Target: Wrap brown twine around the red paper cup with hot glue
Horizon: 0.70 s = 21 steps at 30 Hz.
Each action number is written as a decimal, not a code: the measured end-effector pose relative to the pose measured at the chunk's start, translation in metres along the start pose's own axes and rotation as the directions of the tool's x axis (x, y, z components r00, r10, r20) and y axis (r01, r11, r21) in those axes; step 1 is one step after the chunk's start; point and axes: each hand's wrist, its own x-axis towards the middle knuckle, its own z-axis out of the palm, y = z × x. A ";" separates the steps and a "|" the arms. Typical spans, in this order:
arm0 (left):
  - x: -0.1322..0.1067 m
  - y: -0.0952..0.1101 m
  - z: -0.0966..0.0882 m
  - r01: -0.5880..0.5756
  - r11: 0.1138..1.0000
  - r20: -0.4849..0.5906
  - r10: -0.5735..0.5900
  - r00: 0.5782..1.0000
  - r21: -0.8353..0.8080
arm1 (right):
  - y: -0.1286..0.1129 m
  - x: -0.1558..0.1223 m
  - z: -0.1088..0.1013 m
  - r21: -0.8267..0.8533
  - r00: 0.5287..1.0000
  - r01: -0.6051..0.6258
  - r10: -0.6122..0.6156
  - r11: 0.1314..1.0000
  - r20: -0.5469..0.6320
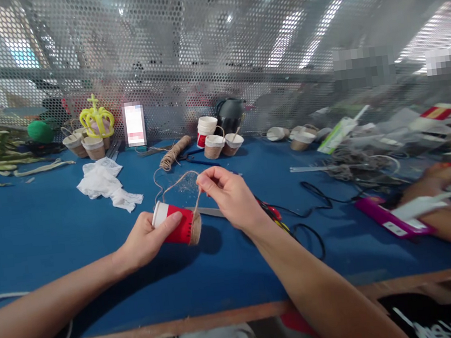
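Observation:
A red and white paper cup (184,231) lies sideways in my left hand (146,237), whose fingers wrap round it with the thumb on top. Its base end, pointing right, is covered with brown twine. My right hand (228,196) pinches a strand of twine (197,200) just above and to the right of the cup, and the strand runs down to the wrapped end. From the pinch the twine also loops back leftward, toward a twine roll (174,152) lying behind the cup. A metal blade (210,211), perhaps of scissors, shows partly behind my right hand.
Twine-wrapped cups (213,146) and stacked paper cups (207,125) stand at the back. A crumpled white cloth (105,182) lies left. On the right are black cables (313,194), a purple glue gun or similar tool (394,217) and a co-worker's blurred hand (423,190). A perforated metal screen (154,47) rises behind.

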 end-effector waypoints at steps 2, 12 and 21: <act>0.001 0.000 0.001 0.034 0.999 -0.009 -0.034 0.999 -0.034 | 0.000 0.000 0.000 0.012 1.000 0.001 -0.001 1.000 -0.008; -0.001 0.002 0.002 0.084 0.990 0.002 -0.084 0.996 -0.117 | 0.001 0.001 0.001 -0.005 1.000 -0.008 0.008 1.000 -0.001; -0.009 -0.003 -0.002 -0.218 0.970 0.041 0.215 0.976 0.110 | 0.002 0.000 0.002 -0.051 0.996 -0.036 0.040 0.998 0.078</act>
